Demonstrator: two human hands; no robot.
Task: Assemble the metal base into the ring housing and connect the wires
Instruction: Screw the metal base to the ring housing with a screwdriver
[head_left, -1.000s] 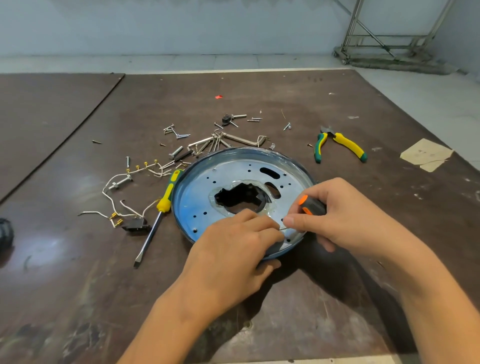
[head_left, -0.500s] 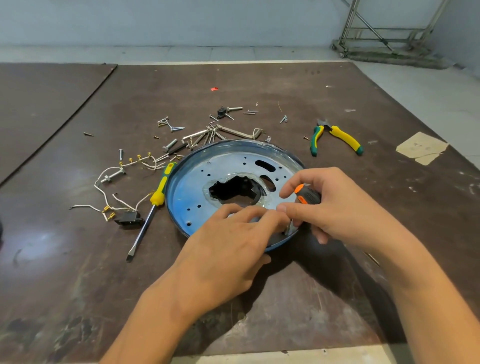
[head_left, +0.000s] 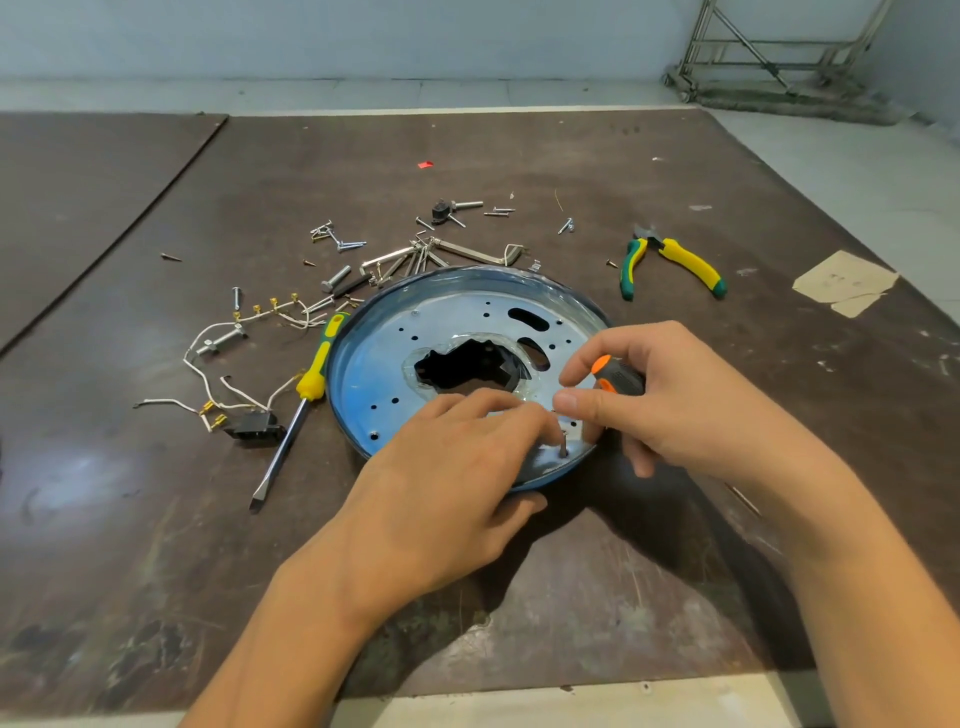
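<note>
Where it lay flatter, screwdriver (head_left: 615, 382) seemingly upright over plate (head_left: 415, 338)

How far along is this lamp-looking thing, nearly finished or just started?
Partway, by the look of it. Done: the metal base already sits inside the ring housing. In hand: the right hand holds an orange-and-black screwdriver over a screw near the base's front edge, which the left hand steadies. Left: the wires lie loose beside the housing, unconnected, with spare screws behind.

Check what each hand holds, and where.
Right hand: small screwdriver, gripped by its black-and-orange handle. Left hand: fingers steady a screw at the metal base; exact hold hidden.
</note>
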